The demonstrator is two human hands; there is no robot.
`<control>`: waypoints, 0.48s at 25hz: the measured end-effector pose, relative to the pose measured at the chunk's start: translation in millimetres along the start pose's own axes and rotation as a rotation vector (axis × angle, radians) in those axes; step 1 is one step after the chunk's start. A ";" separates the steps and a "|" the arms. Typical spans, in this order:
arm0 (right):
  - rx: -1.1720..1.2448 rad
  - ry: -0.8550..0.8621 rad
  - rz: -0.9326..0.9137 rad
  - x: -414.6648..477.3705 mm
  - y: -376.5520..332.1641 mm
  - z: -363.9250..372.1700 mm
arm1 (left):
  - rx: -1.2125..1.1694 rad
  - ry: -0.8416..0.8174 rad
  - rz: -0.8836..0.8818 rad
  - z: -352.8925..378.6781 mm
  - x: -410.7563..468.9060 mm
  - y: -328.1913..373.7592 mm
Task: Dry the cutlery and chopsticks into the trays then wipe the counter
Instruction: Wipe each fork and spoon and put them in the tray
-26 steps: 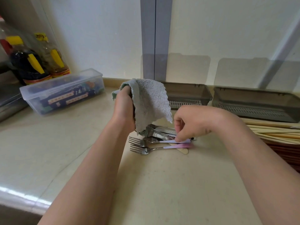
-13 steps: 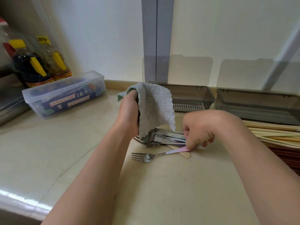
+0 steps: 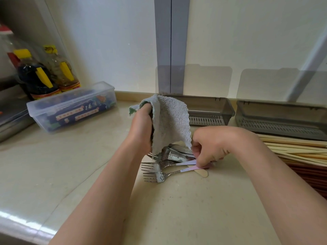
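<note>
My left hand (image 3: 141, 128) is raised over the counter (image 3: 177, 209) and grips a grey towel (image 3: 169, 121), which hangs down over a pile of steel cutlery (image 3: 173, 153). My right hand (image 3: 210, 144) reaches down at the pile's right end and pinches the pastel handles of two forks. The upper fork (image 3: 155, 166) and the lower fork (image 3: 155, 177) lie on the counter with tines to the left, wet. A wooden stick (image 3: 201, 172) lies under the handles. Two grey slotted trays (image 3: 212, 106) (image 3: 283, 110) stand against the wall. Pale chopsticks (image 3: 292, 149) lie at the right.
A clear lidded plastic box (image 3: 70, 110) sits at the back left, with sauce bottles (image 3: 35, 76) behind it and a metal tray (image 3: 10, 119) at the far left. Dark red chopsticks (image 3: 309, 174) lie under the pale ones. The counter's front edge runs along the lower left.
Half a second ago only one fork lay apart from the pile; now two lie side by side again under my right fingers. The towel hand has barely moved.
</note>
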State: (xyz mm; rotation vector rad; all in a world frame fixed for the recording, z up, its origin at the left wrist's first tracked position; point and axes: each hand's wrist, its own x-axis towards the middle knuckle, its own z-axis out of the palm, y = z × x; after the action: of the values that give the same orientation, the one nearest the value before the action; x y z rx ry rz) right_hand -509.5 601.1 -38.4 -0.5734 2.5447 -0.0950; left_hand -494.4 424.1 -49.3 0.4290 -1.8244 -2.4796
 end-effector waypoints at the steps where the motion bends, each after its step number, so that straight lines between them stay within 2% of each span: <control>1: 0.002 0.008 -0.007 -0.9 0.2 -1.0 | 0.008 0.004 -0.001 0.1 0.0 0.0; 3: 0.024 0.034 -0.034 -3.5 3.5 -4.8 | 0.024 0.004 -0.006 0.2 -1.9 0.5; 5: 0.160 0.098 -0.095 -10.9 11.6 -12.5 | 0.019 -0.016 -0.013 0.4 -4.2 0.9; 10: 0.913 0.508 -0.401 -26.4 22.2 -28.0 | -0.016 -0.105 0.026 3.0 -5.5 -0.9; 12: 1.022 0.638 -0.431 -17.3 10.7 -25.5 | -0.005 -0.142 0.042 4.2 -4.5 -2.9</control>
State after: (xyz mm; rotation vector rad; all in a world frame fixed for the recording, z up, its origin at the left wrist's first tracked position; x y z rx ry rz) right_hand -513.2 616.9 -10.1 -0.6921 2.3923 -1.8331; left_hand -490.7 429.8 -50.0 0.2169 -1.8548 -2.5456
